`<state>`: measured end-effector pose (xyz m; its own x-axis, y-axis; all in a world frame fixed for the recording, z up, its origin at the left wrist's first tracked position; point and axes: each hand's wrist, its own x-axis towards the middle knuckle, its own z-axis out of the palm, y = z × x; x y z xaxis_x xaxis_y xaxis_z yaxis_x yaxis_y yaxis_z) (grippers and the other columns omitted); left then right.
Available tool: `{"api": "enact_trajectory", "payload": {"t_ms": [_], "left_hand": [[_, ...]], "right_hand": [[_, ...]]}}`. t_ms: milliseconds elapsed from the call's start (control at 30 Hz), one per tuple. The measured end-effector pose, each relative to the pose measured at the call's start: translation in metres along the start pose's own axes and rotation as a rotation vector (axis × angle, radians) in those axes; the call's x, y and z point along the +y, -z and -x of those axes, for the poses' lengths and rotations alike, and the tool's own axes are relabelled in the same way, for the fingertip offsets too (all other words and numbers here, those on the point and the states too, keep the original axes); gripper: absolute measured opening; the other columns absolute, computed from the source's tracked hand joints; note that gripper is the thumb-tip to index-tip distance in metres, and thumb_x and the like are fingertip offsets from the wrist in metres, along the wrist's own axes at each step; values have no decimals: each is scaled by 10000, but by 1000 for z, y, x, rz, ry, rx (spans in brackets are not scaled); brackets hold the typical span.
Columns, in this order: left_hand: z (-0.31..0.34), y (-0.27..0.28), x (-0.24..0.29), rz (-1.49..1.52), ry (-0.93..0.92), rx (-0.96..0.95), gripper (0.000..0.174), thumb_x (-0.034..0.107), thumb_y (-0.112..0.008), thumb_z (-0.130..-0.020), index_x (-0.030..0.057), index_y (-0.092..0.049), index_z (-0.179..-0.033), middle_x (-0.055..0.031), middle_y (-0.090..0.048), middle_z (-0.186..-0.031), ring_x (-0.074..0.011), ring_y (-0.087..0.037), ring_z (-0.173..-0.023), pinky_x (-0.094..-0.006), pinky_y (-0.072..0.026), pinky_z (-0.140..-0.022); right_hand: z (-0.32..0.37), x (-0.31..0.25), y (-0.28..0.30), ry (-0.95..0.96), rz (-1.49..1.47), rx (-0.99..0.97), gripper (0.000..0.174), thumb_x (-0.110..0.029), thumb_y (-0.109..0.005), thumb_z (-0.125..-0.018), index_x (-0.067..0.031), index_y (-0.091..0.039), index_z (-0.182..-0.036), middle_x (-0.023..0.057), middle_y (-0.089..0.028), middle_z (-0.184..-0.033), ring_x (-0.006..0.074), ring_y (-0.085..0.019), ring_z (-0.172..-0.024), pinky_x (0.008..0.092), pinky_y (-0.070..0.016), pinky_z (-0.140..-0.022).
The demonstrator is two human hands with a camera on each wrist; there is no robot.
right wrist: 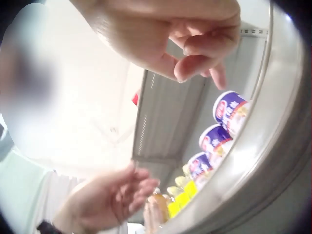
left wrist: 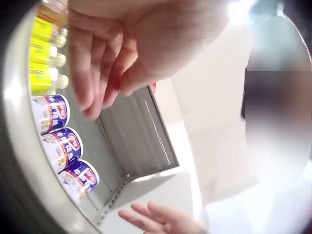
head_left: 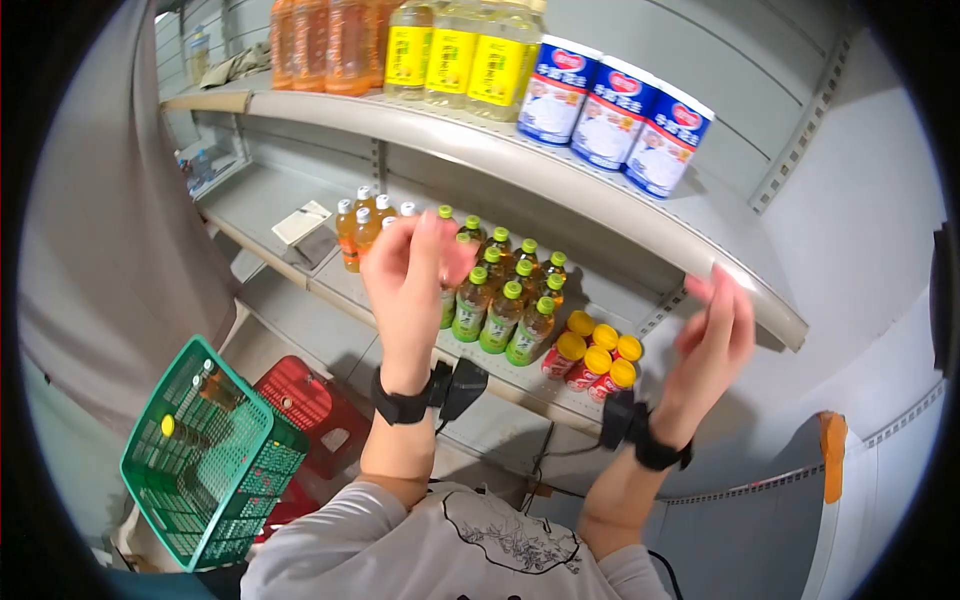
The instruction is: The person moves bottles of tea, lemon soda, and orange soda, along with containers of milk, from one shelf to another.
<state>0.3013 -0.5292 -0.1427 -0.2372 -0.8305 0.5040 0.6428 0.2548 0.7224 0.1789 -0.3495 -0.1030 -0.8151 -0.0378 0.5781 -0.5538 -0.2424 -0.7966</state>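
My left hand [head_left: 405,285] is raised in front of the lower shelf with its fingers loosely bent and nothing in them. Behind it stand green-capped tea bottles [head_left: 502,318] in rows and several white-capped orange drink bottles [head_left: 347,230], partly hidden by the hand. My right hand [head_left: 712,345] hangs in the air at the right, also holding nothing, its fingers relaxed. Below and to its left are red cans with yellow lids [head_left: 570,346]. In the right wrist view, blue-and-white cans [right wrist: 229,111] on the upper shelf appear just beyond the right fingertips.
The upper shelf [head_left: 430,125] juts out above the lower one and carries yellow-labelled bottles [head_left: 452,62] and large orange bottles [head_left: 347,45]. A green basket [head_left: 255,455] with a few bottles stands low at the left by a red stool [head_left: 310,400]. A grey curtain [head_left: 110,200] hangs at the left.
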Motion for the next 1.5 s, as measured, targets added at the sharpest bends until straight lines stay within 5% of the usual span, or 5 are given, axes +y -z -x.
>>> {"api": "enact_trajectory", "payload": {"t_ms": [133,667,1000,1200,1500], "left_hand": [[11,45,-54,-168,357,-90,181,180,-492,-859,25,-577,-820,-16,-577,-646,-65,-507,-547,-180,-395,-490],[38,48,-77,-329,433,-310,167,179,-515,-850,28,-573,-808,-4,-563,-623,-47,-510,-557,-178,-402,-506],[53,-25,-97,-141,529,-728,148,145,-537,-843,7,-577,-808,-3,-575,-644,-48,-522,-571,-174,-398,-496],[117,-97,-111,303,1181,-1185,174,210,-492,-861,57,-574,-841,24,-543,-637,-33,-480,-542,-165,-377,-494],[263,-105,-25,472,1451,-1719,165,207,-491,-854,59,-548,-809,28,-511,-624,-41,-454,-538,-168,-353,-487]], "right_hand": [[26,83,16,-335,-29,-115,209,-203,-508,-831,-10,-587,-844,11,-546,-615,27,-370,-404,159,-248,-373],[55,89,38,-499,-68,-30,188,-155,-489,-826,1,-593,-832,-3,-466,-562,44,-379,-439,176,-272,-407],[85,56,102,-421,73,386,203,-194,-494,-845,-18,-592,-822,-13,-481,-573,38,-392,-449,179,-270,-408],[164,16,162,-338,180,827,202,-196,-493,-845,-22,-589,-806,-12,-476,-557,36,-386,-437,178,-275,-408],[278,-82,206,-101,264,1291,178,-172,-489,-839,-12,-566,-827,-7,-480,-577,39,-386,-438,170,-257,-395]]}}
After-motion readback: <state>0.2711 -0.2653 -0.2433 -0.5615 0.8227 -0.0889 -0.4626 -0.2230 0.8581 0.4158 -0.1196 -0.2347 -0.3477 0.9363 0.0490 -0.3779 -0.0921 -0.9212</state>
